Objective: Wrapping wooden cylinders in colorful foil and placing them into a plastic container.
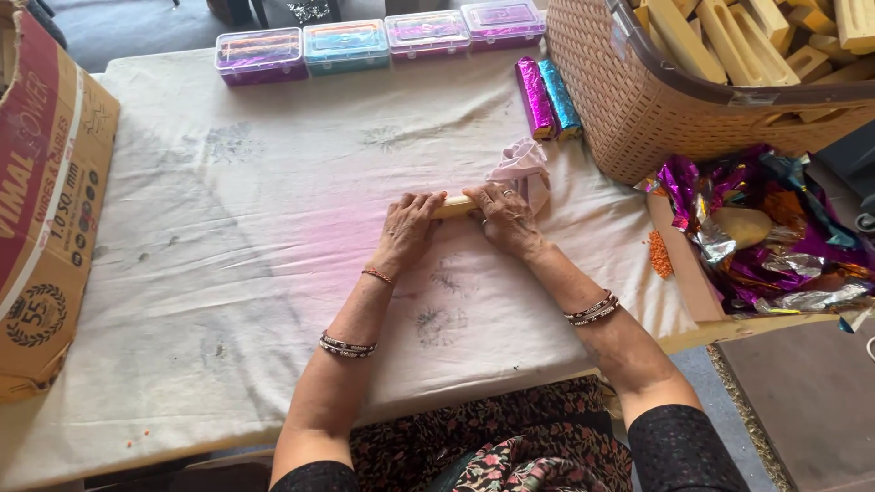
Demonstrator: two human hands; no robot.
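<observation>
Your left hand (407, 230) lies palm down on a pale wooden stick (455, 207), fingers close together and curled over its left part. Your right hand (504, 217) presses on the same stick from the other side, fingers bent over its right part, with a ring on one finger. Only a short stretch of the stick shows between the two hands. It lies flat on the tabletop (228, 273), which is covered by a stained white cloth. A crumpled piece of pale pink cloth (521, 167) sits just behind your right hand, touching it.

Farther back, two foil-wrapped rolls, one magenta (534, 97) and one blue (559, 98), lie side by side against a woven basket (620, 100) filled with similar wooden pieces (729, 36). Four clear plastic boxes (378, 41) with coloured contents stand in a row along the far edge. A cardboard carton (50, 210) stands at the left edge. To the right, a heap of crumpled coloured foil (766, 237) fills a shallow wooden tray (684, 264).
</observation>
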